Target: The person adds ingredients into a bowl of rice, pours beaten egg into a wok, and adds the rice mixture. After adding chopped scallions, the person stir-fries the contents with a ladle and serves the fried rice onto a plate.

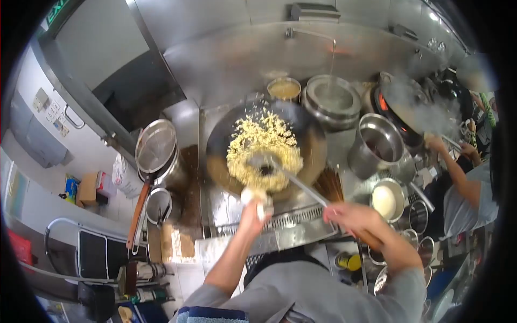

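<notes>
A large dark wok [315, 156] sits on the steel range in front of me. Yellow and pale grains, looking like egg fried rice [264, 142], fill its middle, and some bits are tossed up toward the far side. My left hand [252, 216] is closed around a whitish folded cloth [253, 195] at the wok's near rim; the part of the wok under the cloth is hidden. My right hand [353, 219] grips the wooden end of a long metal ladle [301, 185]. The ladle's bowl is over the rice, slightly blurred.
A steel pot [375, 148] and a pan of pale liquid [386, 200] stand to the right. Behind the wok are a tub [284, 89] and a water pot [333, 99] under a tap. A strainer [156, 145] rests at left. A co-worker's arm [458, 175] reaches toward a steaming wok.
</notes>
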Tool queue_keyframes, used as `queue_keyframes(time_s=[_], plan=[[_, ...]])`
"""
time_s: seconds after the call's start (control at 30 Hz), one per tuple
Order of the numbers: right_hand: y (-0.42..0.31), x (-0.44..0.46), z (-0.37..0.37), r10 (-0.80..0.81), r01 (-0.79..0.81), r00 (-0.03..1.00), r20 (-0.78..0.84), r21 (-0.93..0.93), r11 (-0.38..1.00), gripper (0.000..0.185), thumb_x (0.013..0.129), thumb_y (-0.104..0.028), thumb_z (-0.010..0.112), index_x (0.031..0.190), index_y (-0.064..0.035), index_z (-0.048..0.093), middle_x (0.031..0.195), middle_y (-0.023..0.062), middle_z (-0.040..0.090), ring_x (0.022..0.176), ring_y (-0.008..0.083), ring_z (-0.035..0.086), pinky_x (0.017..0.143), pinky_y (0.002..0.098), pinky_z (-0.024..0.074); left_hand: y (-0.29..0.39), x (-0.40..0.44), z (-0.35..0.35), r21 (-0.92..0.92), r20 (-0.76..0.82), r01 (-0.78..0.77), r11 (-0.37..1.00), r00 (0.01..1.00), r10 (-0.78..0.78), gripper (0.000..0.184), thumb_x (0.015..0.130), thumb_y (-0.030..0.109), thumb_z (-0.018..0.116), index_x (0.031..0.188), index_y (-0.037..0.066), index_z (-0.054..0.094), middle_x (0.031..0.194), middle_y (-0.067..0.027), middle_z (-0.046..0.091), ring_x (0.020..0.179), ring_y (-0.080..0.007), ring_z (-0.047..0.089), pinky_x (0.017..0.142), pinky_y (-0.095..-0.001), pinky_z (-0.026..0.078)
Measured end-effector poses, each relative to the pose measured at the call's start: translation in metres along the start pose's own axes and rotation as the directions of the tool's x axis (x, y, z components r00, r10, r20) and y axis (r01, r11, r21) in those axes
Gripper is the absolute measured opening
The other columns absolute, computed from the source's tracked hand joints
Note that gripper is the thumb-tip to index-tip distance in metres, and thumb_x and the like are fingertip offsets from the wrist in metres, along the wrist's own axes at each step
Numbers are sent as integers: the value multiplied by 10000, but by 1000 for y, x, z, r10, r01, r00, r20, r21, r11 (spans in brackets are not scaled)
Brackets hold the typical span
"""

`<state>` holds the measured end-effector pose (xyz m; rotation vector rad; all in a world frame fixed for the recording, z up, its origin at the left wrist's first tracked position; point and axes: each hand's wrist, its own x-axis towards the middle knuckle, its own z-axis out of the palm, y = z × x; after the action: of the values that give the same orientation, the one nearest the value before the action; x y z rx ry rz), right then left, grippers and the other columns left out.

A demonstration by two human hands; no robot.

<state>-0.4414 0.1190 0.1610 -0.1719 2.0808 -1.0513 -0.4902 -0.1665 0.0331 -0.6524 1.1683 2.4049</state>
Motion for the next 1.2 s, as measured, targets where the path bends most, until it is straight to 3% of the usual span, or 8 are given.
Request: queue_keyframes(time_s=[0.07,0.1,0.5,0.77,0.87,1.0,1.07,1.2], plan=[[-6,24,15,-145,126,979,-141,-135,983,171,943,-195,426,958,-69,540,539,51,504,414,133,524,394,289,424,-15,60,-26,-131,383,-32,991,920,81,163,856,171,501,976,77,560,838,-95,601,710,-214,604,556,-339,494],[-9,28,22,-218,180,957,-189,-201,963,175,941,-194,428,938,-64,545,549,52,514,419,131,525,396,291,423,-11,-7,17,-45,-69,-77,996,995,74,188,856,158,504,1027,87,538,869,-94,597,737,-218,604,543,-340,492],[-20,-91,12,52,-63,994,98,114,992,200,959,-209,419,992,-80,569,562,14,489,426,90,505,399,239,407,-13,-38,7,-23,151,-47,999,987,50,102,848,152,497,940,113,518,797,-43,537,689,-182,555,486,-322,442],[-48,7,20,-175,158,914,-365,-77,985,165,954,-172,442,985,-65,564,517,3,455,383,91,451,372,237,377,-65,-29,-16,-29,68,-15,999,998,17,322,780,62,504,1096,124,486,880,-56,578,681,-187,598,475,-311,478],[-49,-36,28,-134,242,915,-379,254,937,157,956,-142,424,976,-61,557,496,2,439,366,96,434,355,235,371,-32,-13,5,-160,11,-102,982,994,105,233,870,166,464,1096,114,479,907,-75,605,686,-204,596,521,-328,481],[-32,-8,48,-246,480,873,-421,829,285,116,969,-179,423,948,-82,484,596,29,427,314,83,341,251,215,277,13,60,7,-88,54,-92,992,994,97,173,863,184,481,1005,89,504,843,-107,599,687,-209,574,457,-298,427],[16,65,49,-394,271,861,-321,946,-179,104,960,-201,459,942,-98,464,660,70,445,322,70,333,245,207,252,17,73,6,-74,37,-58,996,997,60,170,864,179,482,1011,98,509,844,-104,598,678,-205,572,437,-297,423],[-28,116,21,-108,275,958,-267,738,617,146,890,-133,524,1011,-52,535,543,-42,402,388,36,372,320,216,324,20,78,-3,29,100,34,999,994,-37,148,875,246,468,966,147,529,802,-43,612,706,-173,600,487,-277,453]])
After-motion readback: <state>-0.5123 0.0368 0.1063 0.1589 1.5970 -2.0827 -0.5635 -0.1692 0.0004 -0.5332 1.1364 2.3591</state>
